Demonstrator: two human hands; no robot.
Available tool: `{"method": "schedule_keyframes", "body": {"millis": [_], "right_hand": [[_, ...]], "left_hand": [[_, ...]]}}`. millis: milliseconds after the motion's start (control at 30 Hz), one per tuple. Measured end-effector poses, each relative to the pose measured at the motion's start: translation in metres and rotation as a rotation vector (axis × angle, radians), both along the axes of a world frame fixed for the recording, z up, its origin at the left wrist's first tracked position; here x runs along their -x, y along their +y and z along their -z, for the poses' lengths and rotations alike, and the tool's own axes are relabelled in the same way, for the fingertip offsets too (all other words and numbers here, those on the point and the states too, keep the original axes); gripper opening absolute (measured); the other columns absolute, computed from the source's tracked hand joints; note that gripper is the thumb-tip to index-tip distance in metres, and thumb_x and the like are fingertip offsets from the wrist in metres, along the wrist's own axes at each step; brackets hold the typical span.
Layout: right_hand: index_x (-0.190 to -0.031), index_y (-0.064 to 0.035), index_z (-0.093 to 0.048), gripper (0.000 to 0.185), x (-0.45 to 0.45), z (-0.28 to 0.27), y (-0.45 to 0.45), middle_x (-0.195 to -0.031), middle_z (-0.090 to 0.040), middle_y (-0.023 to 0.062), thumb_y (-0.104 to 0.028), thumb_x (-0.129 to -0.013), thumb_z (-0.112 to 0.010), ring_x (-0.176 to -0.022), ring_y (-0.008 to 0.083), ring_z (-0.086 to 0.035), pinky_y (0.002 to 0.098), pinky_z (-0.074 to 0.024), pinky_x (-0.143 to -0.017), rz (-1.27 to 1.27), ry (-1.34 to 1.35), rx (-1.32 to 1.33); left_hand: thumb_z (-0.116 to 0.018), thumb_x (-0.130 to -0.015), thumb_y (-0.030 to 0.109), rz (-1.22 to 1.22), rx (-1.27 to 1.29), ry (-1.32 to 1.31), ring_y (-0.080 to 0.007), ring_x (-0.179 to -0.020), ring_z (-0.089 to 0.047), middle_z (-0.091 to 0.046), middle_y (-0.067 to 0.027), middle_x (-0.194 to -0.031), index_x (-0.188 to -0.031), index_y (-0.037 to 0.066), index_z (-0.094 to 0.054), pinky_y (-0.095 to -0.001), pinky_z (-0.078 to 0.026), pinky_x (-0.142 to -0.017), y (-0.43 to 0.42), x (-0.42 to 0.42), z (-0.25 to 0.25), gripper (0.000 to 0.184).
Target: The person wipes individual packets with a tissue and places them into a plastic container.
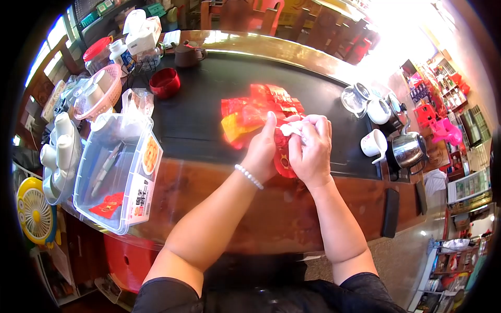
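Note:
My left hand (261, 151), with a white bead bracelet at the wrist, is closed on a red packet with gold print (283, 163); its thumb points up and its fingers are mostly hidden behind the packet. My right hand (312, 151) pinches a crumpled white tissue (295, 127) against the packet's upper part. Just beyond my hands, a fanned pile of shiny red packets (269, 98) lies on the dark table inlay. An orange-yellow packet (236, 129) sits at the pile's left side, beside my left thumb.
At the left stands a clear plastic box (86, 193) with a red packet and a pen-like item inside. Behind it are a pink basket (112, 96), a red bowl (165, 83) and a brown teapot (189, 55). A white cup (371, 143) and a steel kettle (408, 151) stand right.

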State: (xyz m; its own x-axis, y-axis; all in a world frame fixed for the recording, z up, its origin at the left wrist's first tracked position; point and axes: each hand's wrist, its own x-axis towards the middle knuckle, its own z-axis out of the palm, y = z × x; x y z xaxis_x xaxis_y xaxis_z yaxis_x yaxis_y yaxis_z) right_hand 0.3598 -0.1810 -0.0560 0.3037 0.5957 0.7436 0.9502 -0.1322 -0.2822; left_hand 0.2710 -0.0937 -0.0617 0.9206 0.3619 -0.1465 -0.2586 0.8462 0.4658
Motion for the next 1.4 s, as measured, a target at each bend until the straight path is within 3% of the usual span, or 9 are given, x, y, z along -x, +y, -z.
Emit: {"method": "schedule_keyframes", "body": {"millis": [333,633,733,767,967,1167,1233,1300,1400], "right_hand": [[-0.093,-0.0028,-0.067,0.019,0.008,0.000,-0.004,-0.096,-0.065,0.0110,0.005,-0.076,-0.066,-0.089,0.0289,-0.060,0.0370,-0.0498,-0.080,-0.176,0.071,-0.064],[-0.076,-0.0058,-0.067,0.018,0.013,-0.007,-0.003,-0.091,-0.065,0.0055,0.008,-0.067,-0.062,-0.086,0.0265,-0.060,0.0370,-0.0512,-0.077,-0.381,0.098,-0.019],[-0.073,-0.0061,-0.065,0.016,0.008,0.000,-0.005,-0.087,-0.064,0.0061,0.008,-0.068,-0.061,-0.084,0.0270,-0.060,0.0373,-0.0510,-0.076,-0.286,0.107,-0.059],[-0.073,-0.0061,-0.065,0.015,0.007,0.002,-0.004,-0.086,-0.064,0.0065,0.007,-0.068,-0.060,-0.084,0.0271,-0.060,0.0373,-0.0509,-0.076,-0.244,0.112,-0.086],[-0.082,-0.0020,-0.065,0.013,0.006,0.009,-0.005,-0.092,-0.062,0.0109,0.008,-0.075,-0.060,-0.086,0.0260,-0.062,0.0340,-0.0524,-0.071,-0.123,0.193,-0.124],[-0.090,-0.0028,-0.065,0.023,0.029,0.006,-0.002,-0.092,-0.062,0.0114,0.008,-0.071,-0.060,-0.085,0.0311,-0.059,0.0384,-0.0494,-0.076,-0.283,0.182,-0.088],[-0.089,-0.0026,-0.065,0.023,0.031,0.006,-0.001,-0.090,-0.062,0.0105,0.008,-0.070,-0.060,-0.083,0.0304,-0.059,0.0378,-0.0495,-0.075,-0.334,0.173,-0.081],[-0.087,-0.0026,-0.064,0.022,0.030,0.004,-0.001,-0.088,-0.062,0.0094,0.009,-0.069,-0.059,-0.080,0.0290,-0.059,0.0371,-0.0497,-0.073,-0.375,0.167,-0.060],[-0.084,-0.0039,-0.062,0.022,0.033,0.000,-0.005,-0.082,-0.061,0.0070,0.009,-0.067,-0.058,-0.075,0.0265,-0.058,0.0364,-0.0493,-0.069,-0.471,0.311,0.031]], "left_hand": [[-0.028,-0.104,0.051,0.078,0.103,-0.108,-0.0237,-0.114,-0.057,-0.057,-0.0124,-0.126,-0.134,0.008,-0.050,-0.0398,-0.045,-0.101,0.003,-0.005,0.018,0.057],[-0.023,-0.104,0.051,0.022,0.102,-0.120,-0.0213,-0.104,-0.060,-0.057,-0.0150,-0.128,-0.141,0.012,-0.043,-0.0370,-0.050,-0.096,0.008,0.006,0.007,0.057],[-0.022,-0.104,0.051,0.037,0.215,-0.188,-0.0223,-0.106,-0.059,-0.054,-0.0149,-0.132,-0.142,0.013,-0.043,-0.0381,-0.049,-0.098,0.008,0.004,0.006,0.058],[-0.022,-0.104,0.053,0.180,0.274,-0.489,-0.0247,-0.115,-0.056,-0.052,-0.0146,-0.136,-0.143,0.012,-0.042,-0.0409,-0.045,-0.103,0.016,0.000,0.030,0.060],[-0.023,-0.103,0.055,0.078,0.199,-0.313,-0.0269,-0.126,-0.049,-0.051,-0.0142,-0.137,-0.143,0.012,-0.041,-0.0434,-0.040,-0.107,0.009,0.002,0.012,0.062],[-0.026,-0.103,0.055,0.041,0.156,-0.136,-0.0252,-0.115,-0.057,-0.054,-0.0150,-0.133,-0.141,0.012,-0.045,-0.0406,-0.044,-0.103,0.013,0.005,0.016,0.061],[-0.028,-0.102,0.054,0.233,0.287,-0.494,-0.0240,-0.108,-0.059,-0.056,-0.0146,-0.128,-0.140,0.014,-0.047,-0.0388,-0.046,-0.100,0.026,0.006,0.033,0.058],[-0.031,-0.102,0.055,0.220,0.310,-0.501,-0.0236,-0.104,-0.059,-0.057,-0.0140,-0.124,-0.139,0.017,-0.048,-0.0380,-0.047,-0.097,0.027,0.007,0.034,0.056],[-0.033,-0.102,0.054,0.001,0.197,-0.191,-0.0244,-0.104,-0.058,-0.058,-0.0135,-0.120,-0.138,0.019,-0.049,-0.0394,-0.048,-0.096,0.019,0.007,0.020,0.053]]}}
